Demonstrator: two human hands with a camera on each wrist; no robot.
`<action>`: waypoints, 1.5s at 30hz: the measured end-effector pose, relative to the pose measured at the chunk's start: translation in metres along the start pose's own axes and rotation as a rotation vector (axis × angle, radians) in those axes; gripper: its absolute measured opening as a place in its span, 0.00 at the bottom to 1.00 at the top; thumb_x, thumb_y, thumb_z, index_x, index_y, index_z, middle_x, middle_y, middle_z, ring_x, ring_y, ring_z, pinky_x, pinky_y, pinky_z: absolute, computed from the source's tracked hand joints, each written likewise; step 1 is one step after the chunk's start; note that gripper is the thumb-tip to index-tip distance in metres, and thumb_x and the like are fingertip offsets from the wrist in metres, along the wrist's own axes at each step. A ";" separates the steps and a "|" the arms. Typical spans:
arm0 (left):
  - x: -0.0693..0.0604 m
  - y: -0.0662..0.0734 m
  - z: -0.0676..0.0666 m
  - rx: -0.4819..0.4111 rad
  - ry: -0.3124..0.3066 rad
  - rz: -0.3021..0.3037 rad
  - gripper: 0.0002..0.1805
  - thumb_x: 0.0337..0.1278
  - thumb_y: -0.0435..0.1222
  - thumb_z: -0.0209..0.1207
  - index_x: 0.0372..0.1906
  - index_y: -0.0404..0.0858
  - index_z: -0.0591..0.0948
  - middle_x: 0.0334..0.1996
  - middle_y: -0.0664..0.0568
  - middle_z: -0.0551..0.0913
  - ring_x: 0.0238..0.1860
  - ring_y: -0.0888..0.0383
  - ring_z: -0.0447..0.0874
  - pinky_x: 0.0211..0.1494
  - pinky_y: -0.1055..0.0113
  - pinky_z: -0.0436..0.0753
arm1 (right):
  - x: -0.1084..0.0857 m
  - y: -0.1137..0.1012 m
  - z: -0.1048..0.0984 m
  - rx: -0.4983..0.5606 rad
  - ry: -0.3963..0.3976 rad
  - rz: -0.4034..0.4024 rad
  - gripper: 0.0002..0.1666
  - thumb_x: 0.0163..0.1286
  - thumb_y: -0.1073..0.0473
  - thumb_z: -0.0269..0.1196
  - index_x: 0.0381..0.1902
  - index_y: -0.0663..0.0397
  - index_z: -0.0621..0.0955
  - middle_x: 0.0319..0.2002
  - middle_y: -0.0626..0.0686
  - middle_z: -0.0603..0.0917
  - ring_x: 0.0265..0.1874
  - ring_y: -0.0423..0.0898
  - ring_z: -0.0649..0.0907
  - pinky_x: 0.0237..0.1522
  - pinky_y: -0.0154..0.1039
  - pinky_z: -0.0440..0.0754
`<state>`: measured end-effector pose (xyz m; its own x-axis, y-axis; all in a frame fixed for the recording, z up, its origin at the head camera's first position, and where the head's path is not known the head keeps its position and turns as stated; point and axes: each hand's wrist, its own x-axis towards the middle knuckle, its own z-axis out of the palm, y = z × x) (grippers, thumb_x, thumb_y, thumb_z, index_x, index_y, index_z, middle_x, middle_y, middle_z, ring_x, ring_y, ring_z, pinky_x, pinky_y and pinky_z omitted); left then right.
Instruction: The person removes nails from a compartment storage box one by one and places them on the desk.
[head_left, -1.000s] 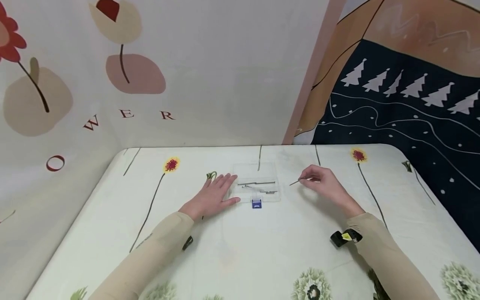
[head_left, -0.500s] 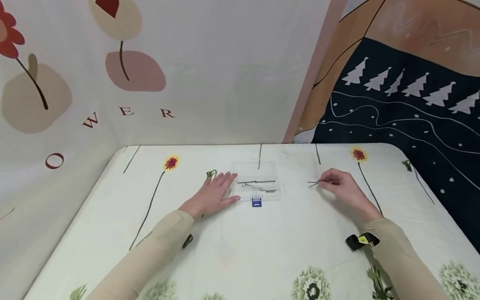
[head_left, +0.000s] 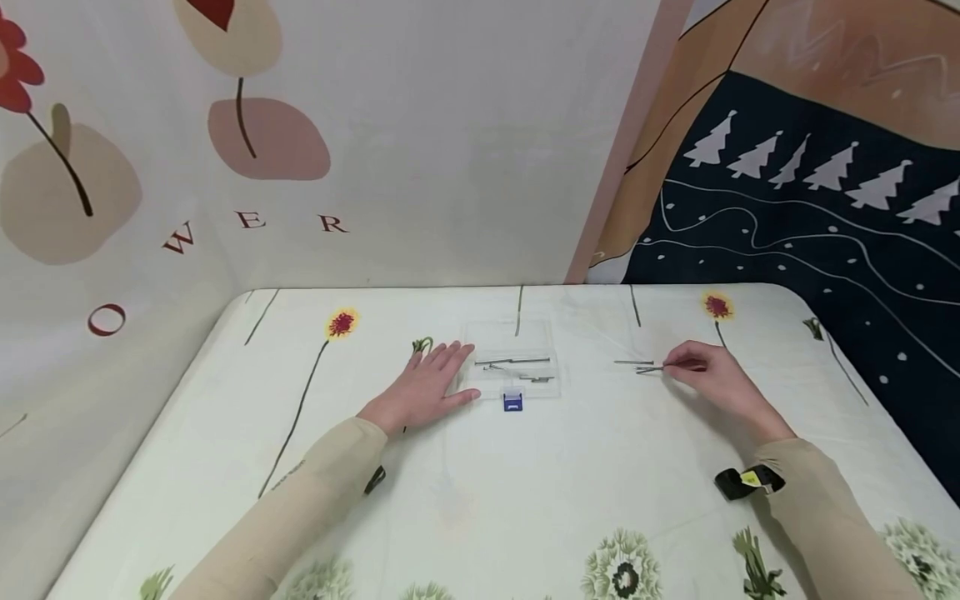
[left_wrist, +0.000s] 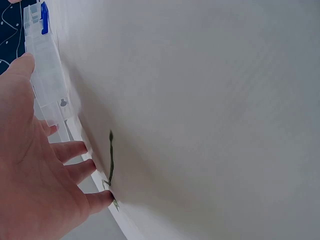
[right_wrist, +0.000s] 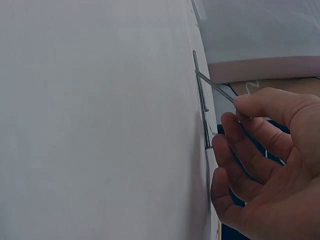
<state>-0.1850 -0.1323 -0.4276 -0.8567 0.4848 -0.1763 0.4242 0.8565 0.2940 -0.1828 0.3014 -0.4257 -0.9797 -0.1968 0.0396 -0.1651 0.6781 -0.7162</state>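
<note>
My right hand (head_left: 703, 371) pinches a thin metal nail (right_wrist: 216, 87) between thumb and fingertips, its free end slanting down towards the tabletop. Other nails (head_left: 633, 362) lie on the cloth just left of those fingertips; the right wrist view shows two of them lined up almost end to end. Left of them, a clear plastic box (head_left: 517, 387) with a blue latch (head_left: 513, 402) stands with its lid back. Several more nails (head_left: 512, 361) are inside the box. My left hand (head_left: 423, 387) lies flat with spread fingers at the box's left side, thumb and fingertips touching or nearly touching it.
A white flower-printed cloth (head_left: 525, 483) covers the table. Behind its back edge hangs a pale printed curtain (head_left: 450, 167), with a dark tree-patterned cloth (head_left: 787, 192) at the right.
My right hand has moved right, away from the box. A nail now lies apart on the cloth at its fingertips, and one is still pinched. The left hand and box stay put.
</note>
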 end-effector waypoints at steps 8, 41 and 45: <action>0.001 0.000 0.000 -0.002 0.003 -0.007 0.44 0.67 0.61 0.46 0.77 0.42 0.49 0.75 0.42 0.49 0.74 0.43 0.44 0.70 0.39 0.43 | 0.000 0.002 -0.003 -0.018 -0.003 0.031 0.11 0.69 0.61 0.62 0.44 0.64 0.81 0.42 0.59 0.83 0.42 0.50 0.80 0.42 0.40 0.76; -0.002 0.002 -0.001 -0.005 -0.002 -0.021 0.43 0.67 0.60 0.46 0.77 0.42 0.49 0.75 0.42 0.50 0.75 0.44 0.44 0.70 0.40 0.43 | 0.029 -0.035 0.034 0.100 -0.074 -0.080 0.08 0.67 0.66 0.63 0.42 0.66 0.81 0.41 0.57 0.83 0.42 0.50 0.80 0.44 0.37 0.77; -0.001 0.002 -0.001 -0.001 -0.001 -0.020 0.44 0.67 0.61 0.46 0.77 0.43 0.49 0.75 0.42 0.50 0.75 0.44 0.44 0.71 0.40 0.43 | 0.032 -0.042 0.040 0.123 -0.083 -0.103 0.07 0.67 0.66 0.63 0.41 0.64 0.82 0.41 0.56 0.83 0.42 0.50 0.80 0.47 0.41 0.77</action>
<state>-0.1837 -0.1317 -0.4257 -0.8648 0.4674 -0.1834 0.4063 0.8661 0.2912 -0.2027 0.2387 -0.4222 -0.9446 -0.3222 0.0631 -0.2440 0.5604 -0.7915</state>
